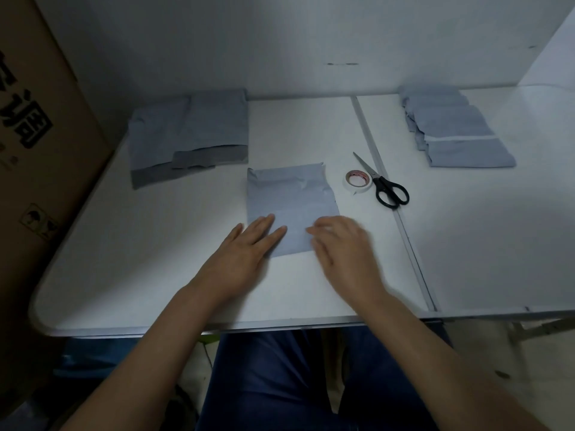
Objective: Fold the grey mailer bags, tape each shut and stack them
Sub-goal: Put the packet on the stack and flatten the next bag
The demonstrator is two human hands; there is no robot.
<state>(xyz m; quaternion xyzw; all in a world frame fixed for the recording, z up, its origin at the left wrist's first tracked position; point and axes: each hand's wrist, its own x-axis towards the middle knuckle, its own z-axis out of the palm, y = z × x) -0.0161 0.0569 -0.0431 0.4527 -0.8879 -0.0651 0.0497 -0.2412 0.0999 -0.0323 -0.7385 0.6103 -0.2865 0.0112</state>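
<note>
- My left hand [249, 244] lay flat on the near left corner of the bag [291, 206], fingers straight and slightly spread, pressing it to the table [155, 275].
- My right hand [339, 247] rested on the bag's near right corner; its fingers were blurred and looked loosely bent, and I could not tell whether they pinched the edge or only touched it.
- The bag lay in the middle of the table, its far edge creased and crumpled.
- The flat bags [189, 132] lay overlapped at the far left, well apart from my hands.
- The folded stack [454, 129] sat fanned out at the far right, past the table's seam.
- The tape [357, 181] lay flat just right of the bag, touching the scissors [384, 185], whose blades pointed away from me.
- A box [34, 150] stood against the table's left side.
</note>
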